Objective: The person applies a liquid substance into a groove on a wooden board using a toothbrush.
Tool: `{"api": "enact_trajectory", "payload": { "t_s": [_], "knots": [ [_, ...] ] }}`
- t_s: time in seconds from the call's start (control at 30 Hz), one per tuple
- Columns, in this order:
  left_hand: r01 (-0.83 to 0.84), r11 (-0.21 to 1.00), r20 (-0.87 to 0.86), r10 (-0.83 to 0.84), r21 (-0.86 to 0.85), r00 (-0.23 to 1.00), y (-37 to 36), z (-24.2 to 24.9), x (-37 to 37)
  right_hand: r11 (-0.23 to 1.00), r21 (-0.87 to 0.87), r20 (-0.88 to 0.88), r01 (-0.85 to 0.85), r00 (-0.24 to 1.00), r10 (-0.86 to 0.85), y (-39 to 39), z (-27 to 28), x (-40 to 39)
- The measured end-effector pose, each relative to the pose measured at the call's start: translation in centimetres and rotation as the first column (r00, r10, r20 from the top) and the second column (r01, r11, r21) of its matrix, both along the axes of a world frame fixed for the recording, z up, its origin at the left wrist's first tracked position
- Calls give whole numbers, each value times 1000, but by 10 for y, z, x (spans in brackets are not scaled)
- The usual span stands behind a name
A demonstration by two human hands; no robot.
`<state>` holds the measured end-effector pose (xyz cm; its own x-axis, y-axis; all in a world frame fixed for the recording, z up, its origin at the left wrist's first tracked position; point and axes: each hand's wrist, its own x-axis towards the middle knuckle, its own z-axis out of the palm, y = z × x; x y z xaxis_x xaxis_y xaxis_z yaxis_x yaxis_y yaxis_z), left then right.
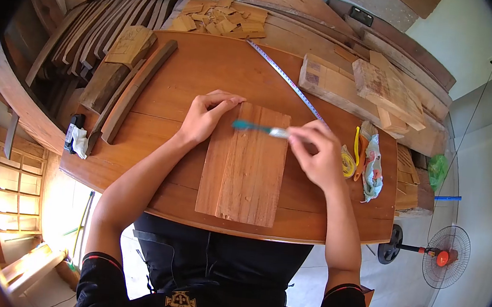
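A flat reddish-brown wooden board [251, 177] lies lengthwise in front of me near the table's front edge, with a seam running down it. My left hand [203, 117] grips its upper left corner, thumb along the edge and fingers curled. In my right hand [320, 155], pinched between thumb and fingers, is a toothbrush [254, 127] with a teal head and a white part by the fingertips. Slightly blurred, it points left across the upper part of the board. The right wrist hovers past the board's right side.
On the wooden table [190, 53] a tape measure blade [286, 77] stretches diagonally. Yellow and orange tools [356, 155] and a crumpled cloth [373, 171] lie at right. Timber blocks [376, 92], wood strips [139, 93] and a black object [74, 131] line the sides; a fan [446, 257] stands right.
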<state>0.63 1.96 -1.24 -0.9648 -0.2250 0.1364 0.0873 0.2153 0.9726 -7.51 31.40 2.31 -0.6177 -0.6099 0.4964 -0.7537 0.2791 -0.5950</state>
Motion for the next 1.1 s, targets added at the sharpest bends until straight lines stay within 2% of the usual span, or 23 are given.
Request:
{"api": "enact_trajectory", "payload": {
  "t_s": [0.03, 0.1, 0.13, 0.27, 0.37, 0.43, 0.5, 0.57, 0.63, 0.7, 0.77, 0.8, 0.87, 0.97, 1.03, 1.1],
  "knots": [
    [0, 1000, -12, 0, -10, 1000, -1, 0, -1, 993, -10, 27, 115, 993, -115, 5, -2, -5],
    [2, 1000, -20, -2, -16, 1000, -1, -2, -1, 978, -21, -18, 209, 978, -210, 11, -2, -14],
    [3, 1000, -18, -3, -12, 1000, -2, -3, -1, 982, -52, 6, 184, 983, -184, 8, -4, -11],
    [19, 1000, -35, -19, 12, 999, -6, -8, -4, 998, 39, 57, -48, 997, 46, -8, 0, 16],
    [28, 999, -30, -28, 23, 999, -5, -5, -2, 999, -14, -24, 35, 999, -35, -3, -1, 2],
    [23, 1000, -32, -23, 14, 999, -4, 0, 0, 980, -28, -25, 195, 980, -196, 5, -6, -10],
    [27, 1000, -37, -26, 16, 999, -2, 0, -1, 978, -10, -36, 210, 977, -210, 7, -8, -6],
    [35, 999, -40, -34, 20, 999, -6, -6, -3, 998, -17, -72, 64, 995, -65, -3, -6, 6],
    [40, 998, -30, -39, 42, 999, -4, -4, -2, 999, 49, -14, 8, 1000, -7, -10, -1, 18],
    [39, 999, -29, -38, 33, 999, -4, -2, -1, 998, 20, -57, 62, 997, -60, -7, -4, 9],
    [27, 1000, -44, -27, -1, 999, -4, -2, -1, 983, -45, -78, 180, 980, -183, 3, -12, -8],
    [26, 1000, -38, -26, -1, 999, -2, -2, 0, 974, -19, -78, 227, 971, -228, 7, -8, -10],
    [24, 1000, -35, -24, -4, 999, -3, 1, 0, 988, -19, -53, 155, 986, -156, 2, -8, -1],
    [49, 990, -24, -46, 136, 999, -7, -11, -4, 999, 14, -31, 29, 999, -29, -15, 2, 24],
    [48, 996, -37, -45, 73, 998, -6, -7, -4, 999, 24, -40, 43, 998, -42, -16, 3, 23],
    [40, 999, -42, -39, 26, 998, -6, -2, -1, 992, -68, -109, 110, 987, -117, -8, -6, 5]
  ]
}}
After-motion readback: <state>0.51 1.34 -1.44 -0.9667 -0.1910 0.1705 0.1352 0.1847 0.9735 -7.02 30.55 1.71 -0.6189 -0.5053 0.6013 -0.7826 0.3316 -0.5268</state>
